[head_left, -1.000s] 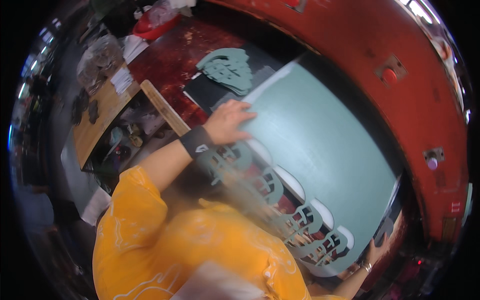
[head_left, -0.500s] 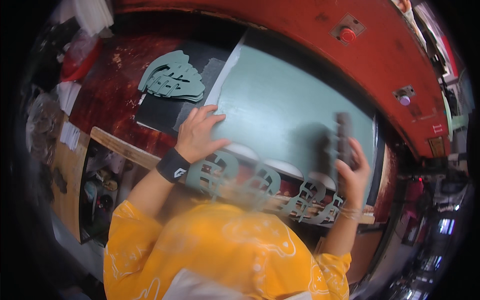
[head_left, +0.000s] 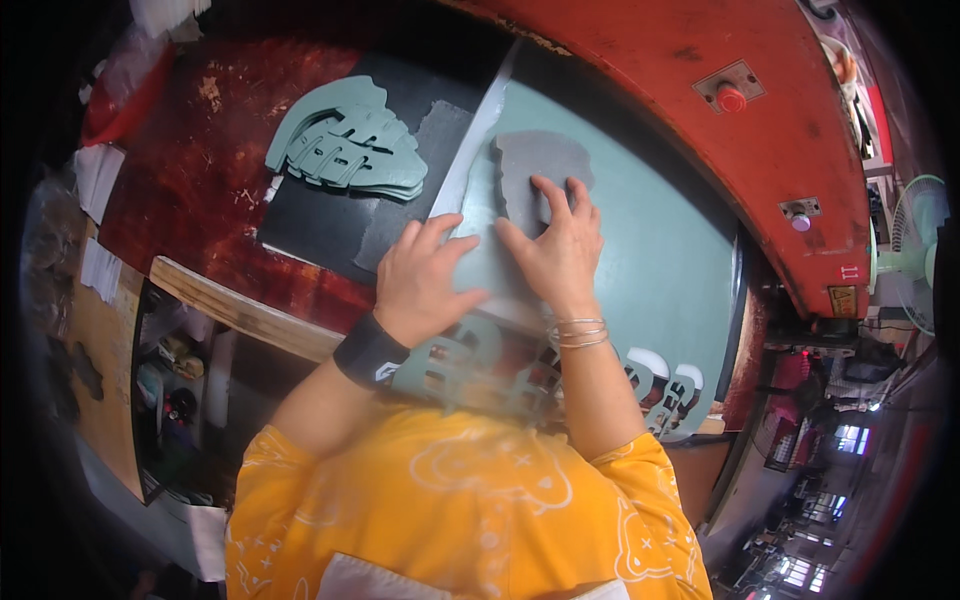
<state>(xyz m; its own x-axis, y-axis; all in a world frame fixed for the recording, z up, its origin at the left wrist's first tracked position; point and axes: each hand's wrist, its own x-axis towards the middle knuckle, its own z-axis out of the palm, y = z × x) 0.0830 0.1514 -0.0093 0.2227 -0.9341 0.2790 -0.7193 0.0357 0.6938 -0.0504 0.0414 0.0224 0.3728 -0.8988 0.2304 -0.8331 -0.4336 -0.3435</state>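
a red machine beam (head_left: pixel 650 60), scuffed along its edge, spans the far right. before it stretches the table (head_left: pixel 230 180), dark red and worn, with a wooden strip (head_left: pixel 235 303) along its near left edge. the person's yellow shirt (head_left: pixel 450 500), printed with white outlines, fills the near middle. a pale green sheet (head_left: pixel 660 250) covers the middle and right of the table, its near edge cut into rounded openings and openwork shapes, some blurred. a black board (head_left: pixel 310 220) lies left of the sheet. at the far right stands a green fan (head_left: pixel 915 250); at the far left, a red basin (head_left: pixel 120 100). a stack of green cut pieces (head_left: pixel 355 145), slotted and fanned, rests on the board. a grey wavy-edged slab (head_left: pixel 535 160) is over the left part of the sheet, under the right hand (head_left: pixel 562 250). that hand's grip has thumb and bent fingers apart on the slab; whether they clamp it i cannot tell. the left hand (head_left: pixel 420 280) is at the sheet's near left edge, its grip apart, fingers spread. smaller are the black wristband (head_left: pixel 370 352) on the left wrist, the red push button (head_left: pixel 731 97) on the beam and thin bracelets (head_left: pixel 582 332) on the right wrist.
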